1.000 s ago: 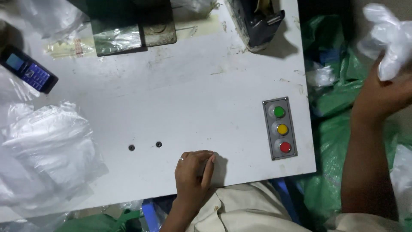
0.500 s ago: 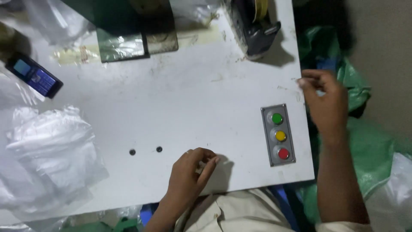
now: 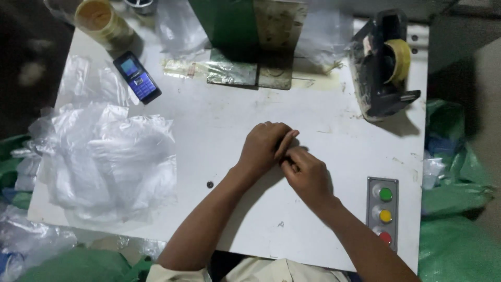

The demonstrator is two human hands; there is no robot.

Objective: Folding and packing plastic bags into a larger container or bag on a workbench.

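A white counter (image 3: 209, 125) fills the view, with green bags on the floor to the right. Both hands meet at its middle: the left hand (image 3: 264, 146) and the right hand (image 3: 308, 175) touch, fingers curled together; whether they pinch anything I cannot tell. A heap of clear bags (image 3: 109, 162) lies on the left. A phone (image 3: 137, 77) rests near the far left corner, beside a yellow jar (image 3: 99, 18). A tape dispenser (image 3: 383, 65) stands at far right. A button panel (image 3: 384, 213), green, yellow, red, sits near the right hand.
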